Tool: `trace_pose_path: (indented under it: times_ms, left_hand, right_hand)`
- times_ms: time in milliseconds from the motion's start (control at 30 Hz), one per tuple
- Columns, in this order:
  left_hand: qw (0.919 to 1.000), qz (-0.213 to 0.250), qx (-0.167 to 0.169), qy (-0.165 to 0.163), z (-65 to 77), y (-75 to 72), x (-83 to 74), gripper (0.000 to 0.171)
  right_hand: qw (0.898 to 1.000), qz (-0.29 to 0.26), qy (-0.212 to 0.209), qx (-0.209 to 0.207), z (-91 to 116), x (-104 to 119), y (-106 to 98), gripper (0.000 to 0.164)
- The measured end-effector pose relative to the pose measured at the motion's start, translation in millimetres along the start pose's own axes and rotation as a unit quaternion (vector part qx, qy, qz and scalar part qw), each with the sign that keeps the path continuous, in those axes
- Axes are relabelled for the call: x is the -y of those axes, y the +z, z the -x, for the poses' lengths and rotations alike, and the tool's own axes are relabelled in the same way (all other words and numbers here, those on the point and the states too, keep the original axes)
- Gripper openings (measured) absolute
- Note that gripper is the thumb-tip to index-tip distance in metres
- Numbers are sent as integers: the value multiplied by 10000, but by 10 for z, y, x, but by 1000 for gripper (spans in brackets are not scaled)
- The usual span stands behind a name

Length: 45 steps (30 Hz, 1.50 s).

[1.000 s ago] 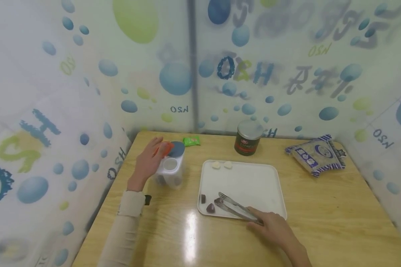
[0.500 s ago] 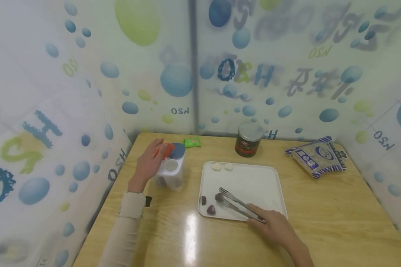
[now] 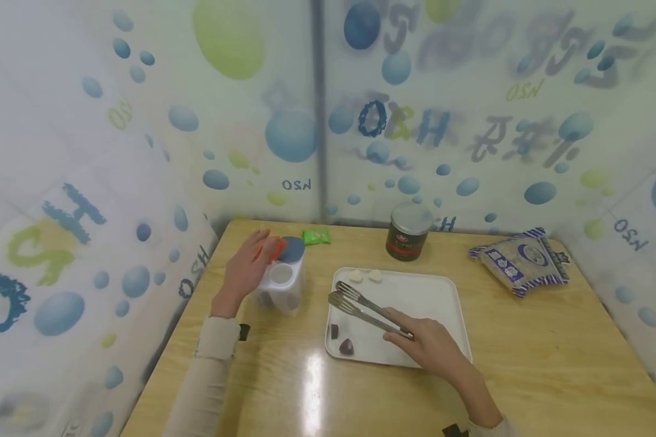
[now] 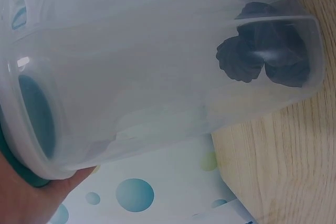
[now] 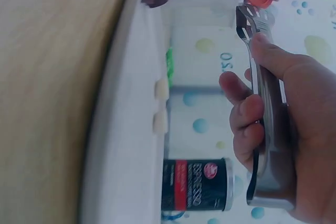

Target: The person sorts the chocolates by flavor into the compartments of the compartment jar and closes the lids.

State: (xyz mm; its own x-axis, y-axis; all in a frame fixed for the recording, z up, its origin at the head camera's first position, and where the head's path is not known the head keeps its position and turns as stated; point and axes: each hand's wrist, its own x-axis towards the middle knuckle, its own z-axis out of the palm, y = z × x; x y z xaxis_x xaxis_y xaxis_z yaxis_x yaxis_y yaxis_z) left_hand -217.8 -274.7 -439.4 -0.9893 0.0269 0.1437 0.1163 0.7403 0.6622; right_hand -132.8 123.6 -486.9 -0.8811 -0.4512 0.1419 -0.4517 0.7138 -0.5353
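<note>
My left hand (image 3: 245, 266) holds the top of a clear multi-compartment storage container (image 3: 287, 296) at its orange lid (image 3: 273, 250); a blue lid (image 3: 291, 249) is beside it, and one round opening is uncovered. Through the wall in the left wrist view, dark pieces (image 4: 273, 48) lie at the bottom. My right hand (image 3: 429, 343) grips metal tongs (image 3: 369, 309), raised over the tray's left side, tips toward the container. A dark piece seems to be between the tips, mostly hidden. Two dark purple-brown pieces (image 3: 347, 347) and two cream pieces (image 3: 375, 276) lie on the white tray (image 3: 415, 291).
An espresso can (image 3: 409, 233) stands behind the tray. A green packet (image 3: 316, 236) lies near the wall, right of the container. On the right of the wooden table (image 3: 546, 358) lies a blue-and-white bag (image 3: 522, 261). Printed curtains or panels enclose the back and sides.
The tongs in my right hand closed around a dark piece at the tray's lower left, then rose and moved up-left toward the container. My left hand has stayed on the container.
</note>
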Motion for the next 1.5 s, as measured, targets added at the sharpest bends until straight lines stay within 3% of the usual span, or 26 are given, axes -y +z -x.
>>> trace_pose_path:
  times_ms: [400, 633, 1000, 1300, 1500]
  left_hand:
    - [9999, -97, -38, 78, -6, 20, 24, 70]
    - [9999, -112, -47, 47, 13, 30, 15, 67]
    - [9997, -148, -115, 150, -10, 29, 13, 66]
    - [9999, -110, -45, 107, 4, 23, 6, 66]
    - [9999, -115, -31, 102, -11, 17, 11, 67]
  right_hand:
    - [9983, -148, -559, -37, -546, 421, -12, 54]
    - [9956, -8, -926, -124, -754, 584, 54, 51]
    - [9960, 8, -892, -65, -852, 667, 131, 56]
    - [9985, -244, -381, 292, -830, 647, 139, 61]
    - [9986, -275, -297, 348, -758, 563, 135, 60]
